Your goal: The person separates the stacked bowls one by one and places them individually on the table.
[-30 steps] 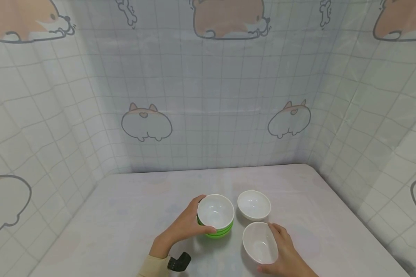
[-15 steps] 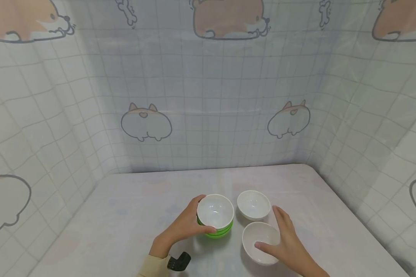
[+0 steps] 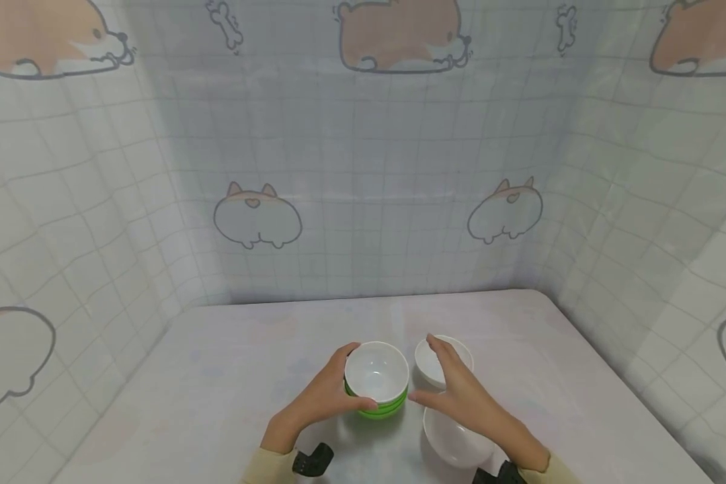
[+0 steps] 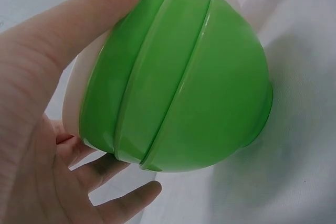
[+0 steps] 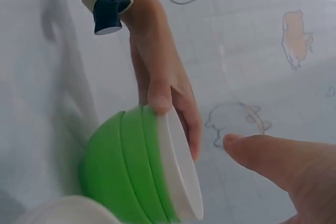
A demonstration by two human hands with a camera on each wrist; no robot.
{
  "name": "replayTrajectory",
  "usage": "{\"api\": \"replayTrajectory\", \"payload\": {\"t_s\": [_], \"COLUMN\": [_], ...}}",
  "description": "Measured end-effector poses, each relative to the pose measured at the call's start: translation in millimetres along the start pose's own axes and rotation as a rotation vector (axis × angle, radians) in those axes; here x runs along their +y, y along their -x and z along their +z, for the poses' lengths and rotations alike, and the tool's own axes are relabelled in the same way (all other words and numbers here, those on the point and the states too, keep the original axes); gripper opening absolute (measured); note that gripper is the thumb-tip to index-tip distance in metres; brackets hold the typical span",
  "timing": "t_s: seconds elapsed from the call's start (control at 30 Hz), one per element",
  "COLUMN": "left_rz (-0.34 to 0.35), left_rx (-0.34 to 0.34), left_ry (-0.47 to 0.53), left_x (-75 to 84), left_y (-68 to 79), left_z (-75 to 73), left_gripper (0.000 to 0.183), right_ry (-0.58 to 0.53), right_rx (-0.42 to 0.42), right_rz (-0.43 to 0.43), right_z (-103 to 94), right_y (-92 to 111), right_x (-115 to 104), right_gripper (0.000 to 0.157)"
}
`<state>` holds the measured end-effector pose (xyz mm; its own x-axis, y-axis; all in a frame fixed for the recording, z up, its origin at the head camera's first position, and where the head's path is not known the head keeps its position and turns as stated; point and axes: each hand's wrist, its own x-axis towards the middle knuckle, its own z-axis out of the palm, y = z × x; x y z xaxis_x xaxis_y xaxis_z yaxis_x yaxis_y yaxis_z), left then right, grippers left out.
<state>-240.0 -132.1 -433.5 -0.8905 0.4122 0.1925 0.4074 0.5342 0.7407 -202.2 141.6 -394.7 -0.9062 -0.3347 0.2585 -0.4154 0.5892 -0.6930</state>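
A stack of bowls stands mid-table, with a white bowl (image 3: 376, 372) on top of several nested green bowls (image 4: 210, 87). My left hand (image 3: 323, 393) holds this stack by its upper side, thumb on the near side and fingers round the far side. Just right of the stack, my right hand (image 3: 462, 400) is spread, thumb and fingers apart, with nothing between them. Beneath the right hand, a near white bowl (image 3: 456, 445) is partly covered. Behind its fingers stands a far white bowl (image 3: 426, 363), also partly hidden.
A pale cloth covers the table (image 3: 218, 376). Cloth walls (image 3: 387, 235) with a grid and cartoon dogs enclose its back and sides. Each wrist carries a black camera; the left wrist camera (image 3: 312, 459) hangs close above the tabletop.
My right hand has let go of the near white bowl, lifted off it and moved left and forward towards the stack. The left hand keeps its hold on the stack.
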Motion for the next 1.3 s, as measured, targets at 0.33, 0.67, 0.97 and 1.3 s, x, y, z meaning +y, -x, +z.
{"api": "replayTrajectory", "payload": {"t_s": [0.33, 0.67, 0.97, 1.3], "left_rz": [0.057, 0.049, 0.034, 0.027], "left_rx": [0.002, -0.006, -0.012, -0.031], "left_ry": [-0.006, 0.006, 0.004, 0.025], "left_x": [0.8, 0.9, 2.7, 6.8], "left_y": [1.6, 3.4, 6.5, 10.2], "left_z": [1.5, 2.6, 1.3, -1.8], "left_gripper": [0.110, 0.112, 0.113, 0.114], "right_ry": [0.028, 0.072, 0.078, 0.076], "right_rx": [-0.172, -0.219, -0.258, -0.219], "right_rz": [-0.109, -0.108, -0.112, -0.135], "right_z": [26.8, 29.8, 33.9, 33.8], "right_y": [-26, -37, -43, -43], "right_x": [-7, -9, -13, -16], "right_gripper": [0.099, 0.107, 0.113, 0.110]}}
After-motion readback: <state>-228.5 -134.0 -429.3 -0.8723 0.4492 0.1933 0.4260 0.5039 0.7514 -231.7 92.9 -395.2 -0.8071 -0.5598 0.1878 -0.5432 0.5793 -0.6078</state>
